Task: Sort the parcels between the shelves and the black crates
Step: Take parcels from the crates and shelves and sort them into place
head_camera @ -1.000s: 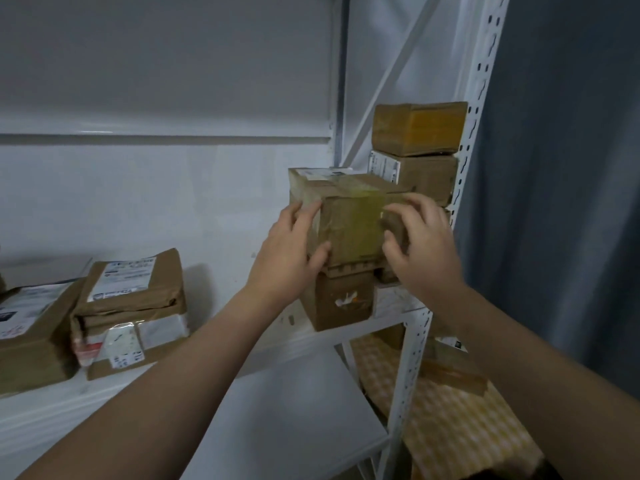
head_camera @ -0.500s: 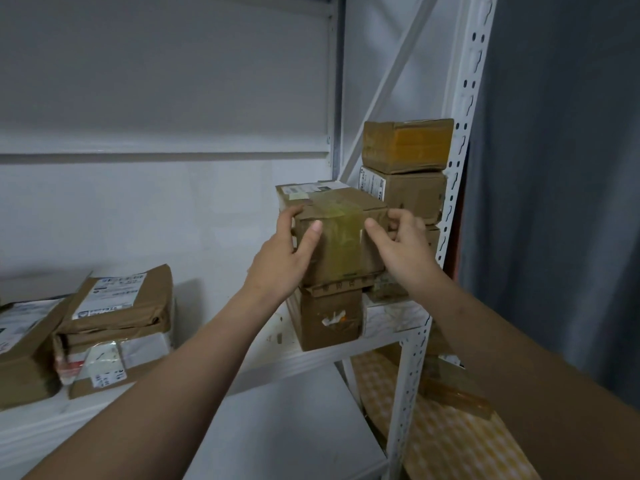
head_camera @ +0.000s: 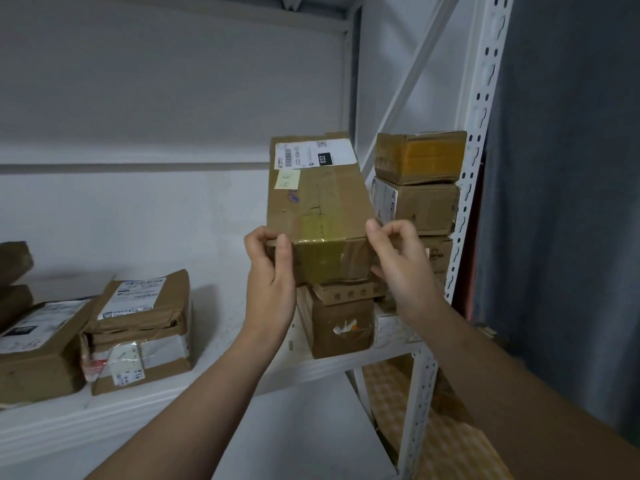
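A long brown cardboard parcel (head_camera: 320, 206) with a white label marked 032 and yellow tape lies tilted on a smaller brown box (head_camera: 337, 320) on the white shelf (head_camera: 221, 372). My left hand (head_camera: 270, 275) grips its near left corner, thumb on top. My right hand (head_camera: 398, 268) holds the near right corner with curled fingers. Behind it to the right stands a stack of small boxes, the top one (head_camera: 420, 155) taped yellow. No black crate is in view.
Flat brown parcels (head_camera: 142, 327) are stacked at the left of the shelf, with more (head_camera: 31, 348) at the far left edge. A white perforated upright (head_camera: 471, 188) frames the shelf on the right, a grey curtain (head_camera: 568, 202) beyond it. A lower shelf board (head_camera: 304, 434) lies below.
Both hands have shifted from the parcel's sides to its near corners, and the parcel's top face with the label now shows, its near end lower. The view has moved closer.
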